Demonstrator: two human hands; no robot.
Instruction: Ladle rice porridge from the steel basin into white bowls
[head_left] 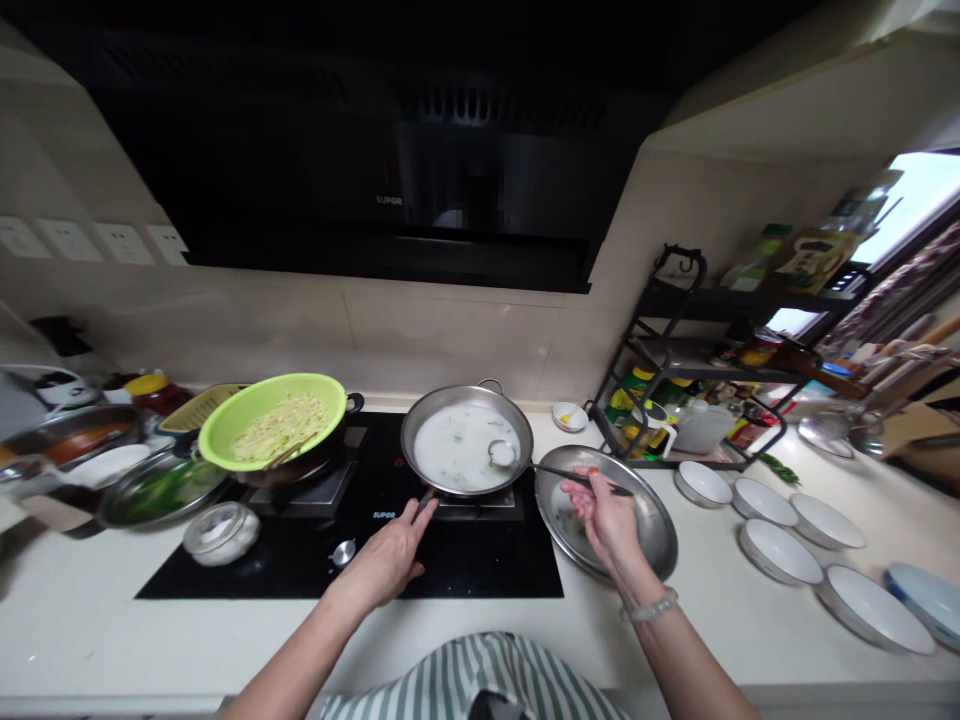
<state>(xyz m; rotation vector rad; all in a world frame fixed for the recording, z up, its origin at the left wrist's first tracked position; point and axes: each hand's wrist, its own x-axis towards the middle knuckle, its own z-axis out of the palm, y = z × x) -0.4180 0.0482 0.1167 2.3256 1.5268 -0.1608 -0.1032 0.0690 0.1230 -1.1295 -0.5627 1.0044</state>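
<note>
My right hand [604, 510] is closed round the dark handle of a ladle [559, 470]. Its round bowl dips into the white, milky liquid [454, 445] on the right side of a steel pan [409, 445]. Green bits float in that liquid. At the pan's front left, my left hand [394, 550] has its fingers closed about the pan's handle, which is mostly hidden beneath them. Below my right hand lies a wide steel basin [660, 540] with some whitish liquid and dark bits in it.
Left of the pan, a green colander [217, 430] of noodle-like food with chopsticks rests on a pot. A glass jar [221, 535] stands at the black cooktop's [480, 560] left edge. Several white bowls [780, 552] and a black rack [675, 350] are rightward; the range hood [375, 150] hangs above.
</note>
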